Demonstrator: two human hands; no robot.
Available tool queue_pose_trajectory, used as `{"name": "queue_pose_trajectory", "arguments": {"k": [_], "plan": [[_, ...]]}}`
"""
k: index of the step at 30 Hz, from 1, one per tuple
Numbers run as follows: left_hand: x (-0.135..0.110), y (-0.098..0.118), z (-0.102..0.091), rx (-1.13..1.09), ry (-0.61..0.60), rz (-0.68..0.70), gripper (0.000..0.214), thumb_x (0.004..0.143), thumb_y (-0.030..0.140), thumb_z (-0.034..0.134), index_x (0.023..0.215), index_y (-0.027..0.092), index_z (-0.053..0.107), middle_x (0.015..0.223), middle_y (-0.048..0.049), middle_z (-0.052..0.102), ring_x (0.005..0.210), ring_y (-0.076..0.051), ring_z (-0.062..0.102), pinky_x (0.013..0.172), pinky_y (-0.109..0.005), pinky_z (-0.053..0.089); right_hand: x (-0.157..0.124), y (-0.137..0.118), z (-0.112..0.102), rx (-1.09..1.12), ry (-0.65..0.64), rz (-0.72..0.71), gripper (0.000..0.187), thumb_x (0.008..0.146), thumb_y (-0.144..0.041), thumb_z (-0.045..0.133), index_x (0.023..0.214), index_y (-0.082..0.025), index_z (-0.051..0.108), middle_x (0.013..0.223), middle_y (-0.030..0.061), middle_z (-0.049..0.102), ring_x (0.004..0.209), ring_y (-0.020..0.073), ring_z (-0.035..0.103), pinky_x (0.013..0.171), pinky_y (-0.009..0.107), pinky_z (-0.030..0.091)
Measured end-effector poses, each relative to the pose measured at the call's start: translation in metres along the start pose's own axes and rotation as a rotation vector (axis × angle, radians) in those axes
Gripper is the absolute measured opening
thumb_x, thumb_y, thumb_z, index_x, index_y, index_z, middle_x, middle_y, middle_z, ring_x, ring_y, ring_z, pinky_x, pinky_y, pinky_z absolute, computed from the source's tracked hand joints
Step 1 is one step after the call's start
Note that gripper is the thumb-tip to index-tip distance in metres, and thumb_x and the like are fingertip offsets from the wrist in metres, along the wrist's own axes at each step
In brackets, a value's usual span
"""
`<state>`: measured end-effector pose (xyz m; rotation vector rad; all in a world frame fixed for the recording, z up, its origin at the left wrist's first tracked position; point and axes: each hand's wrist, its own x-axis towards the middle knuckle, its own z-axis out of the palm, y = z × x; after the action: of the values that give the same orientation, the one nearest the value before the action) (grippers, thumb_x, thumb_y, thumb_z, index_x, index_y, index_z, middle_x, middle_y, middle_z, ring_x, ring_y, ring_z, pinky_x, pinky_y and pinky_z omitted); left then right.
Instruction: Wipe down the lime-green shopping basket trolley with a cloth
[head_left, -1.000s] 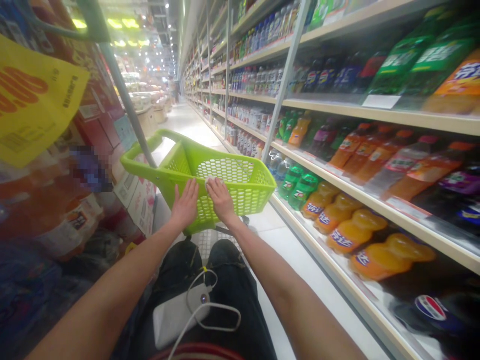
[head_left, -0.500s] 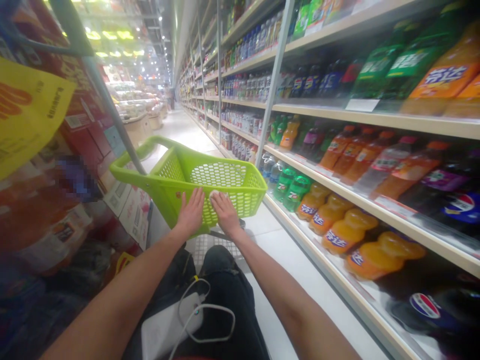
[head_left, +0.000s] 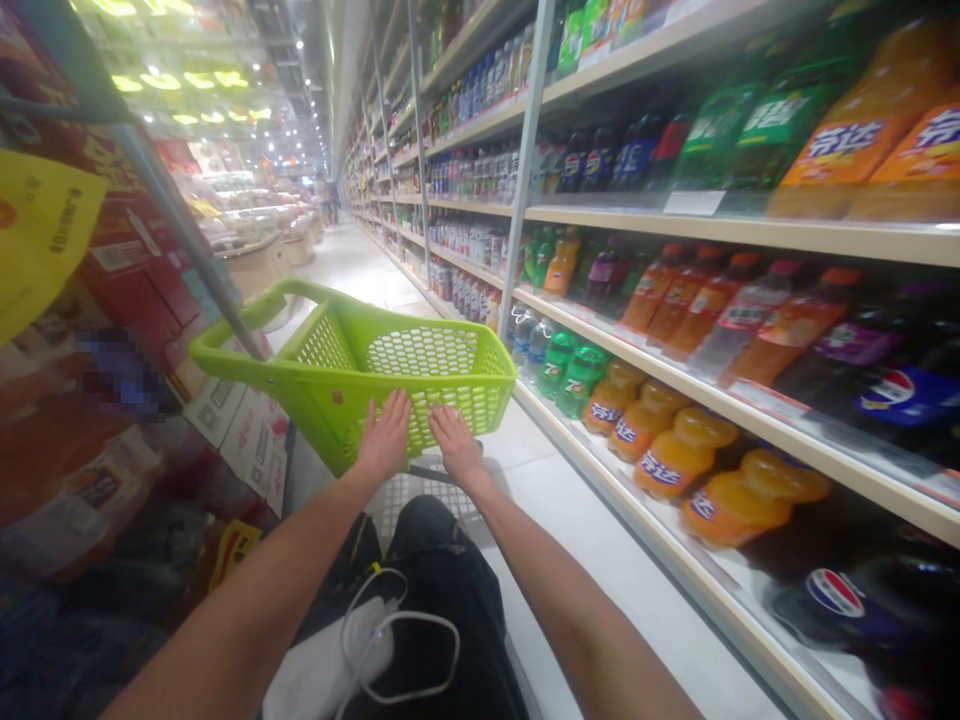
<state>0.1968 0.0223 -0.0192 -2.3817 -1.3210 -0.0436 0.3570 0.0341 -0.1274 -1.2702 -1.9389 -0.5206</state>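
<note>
Both hands lie lower on the basket wall than half a second ago, their fingertips now farther beneath the rim. Left hand (head_left: 386, 440): unclenched, fingers extended and resting against the green cart (head_left: 375, 382). Right hand (head_left: 457, 450): just beside it, fingers likewise outstretched on the perforated wall; whether anything is pressed beneath its fingertips cannot be told. The cart stands directly ahead of both hands, its handle (head_left: 225, 345) to their left and a brown spot (head_left: 337, 398) just left of the left fingers. Right of the grip, well apart, lie orange bottles (head_left: 664, 450); below it, toward the body, a white power bank (head_left: 330, 660) with its cable (head_left: 450, 660) rests on the lap. For sound contact, the fingers should probably stay flat and press evenly, since lopsided force could roll the cart, and fingertips might snag in the holes.
</note>
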Motion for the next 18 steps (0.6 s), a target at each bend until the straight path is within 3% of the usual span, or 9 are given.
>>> {"name": "queue_pose_trajectory", "arguments": {"k": [7, 10, 18], "plan": [[0.016, 0.013, -0.013, -0.030, 0.048, 0.027, 0.065, 0.076, 0.013, 0.034, 0.139, 0.006, 0.021, 0.149, -0.0106, 0.013, 0.138, -0.023, 0.009, 0.109, -0.054, 0.009, 0.032, 0.008, -0.032, 0.020, 0.109, 0.045, 0.046, 0.087, -0.006, 0.032, 0.129, -0.018, 0.046, 0.135, 0.0075, 0.045, 0.135, 0.0189, 0.023, 0.107, 0.045, 0.028], [0.022, 0.018, -0.017, -0.035, 0.065, 0.028, 0.065, 0.076, 0.012, 0.033, 0.139, 0.006, 0.021, 0.149, -0.0105, 0.014, 0.138, -0.023, 0.009, 0.109, -0.054, 0.008, 0.043, 0.015, -0.035, 0.027, 0.104, 0.071, 0.044, 0.088, -0.007, 0.033, 0.128, -0.018, 0.047, 0.135, 0.0080, 0.045, 0.134, 0.0189, 0.024, 0.107, 0.045, 0.028], [0.020, 0.030, -0.005, -0.038, 0.062, 0.076, 0.063, 0.076, 0.013, 0.033, 0.138, 0.007, 0.023, 0.149, -0.0109, 0.017, 0.137, -0.023, 0.011, 0.108, -0.054, 0.012, 0.000, 0.021, -0.021, 0.007, -0.001, 0.061, 0.044, 0.084, -0.003, 0.036, 0.124, -0.015, 0.051, 0.132, 0.0102, 0.048, 0.132, 0.0215, 0.030, 0.103, 0.046, 0.034]]}}
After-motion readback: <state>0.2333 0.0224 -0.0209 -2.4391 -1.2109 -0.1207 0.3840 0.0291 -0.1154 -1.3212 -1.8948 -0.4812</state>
